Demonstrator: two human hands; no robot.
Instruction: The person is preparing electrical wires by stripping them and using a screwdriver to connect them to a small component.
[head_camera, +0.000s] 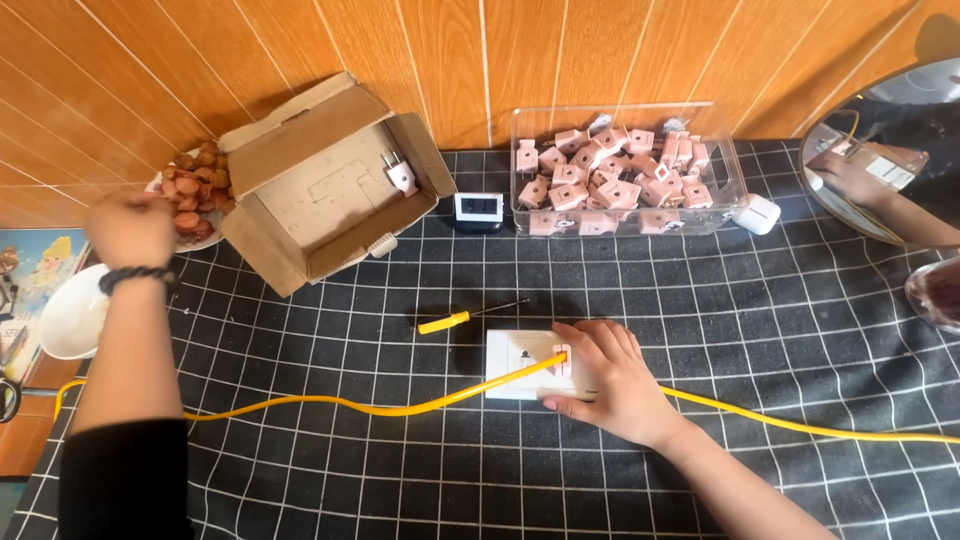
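My right hand (605, 380) rests on a white socket plate (515, 365) on the black grid cloth, fingers pinching a small pink plug (561, 358) seated on it. A yellow cable (330, 403) runs across the plate and out both sides. My left hand (130, 228) is raised at the far left, fingers closed, over a plate of reddish-brown snacks (195, 185); whether it holds anything is hidden. A yellow-handled screwdriver (455, 319) lies just behind the socket plate.
An open cardboard box (330, 185) holds a white plug (401, 176). A clear bin (625, 170) is full of pink plugs. Between them stands a small digital timer (478, 208). A white bowl (72, 315) sits left; a round mirror (890, 150) right.
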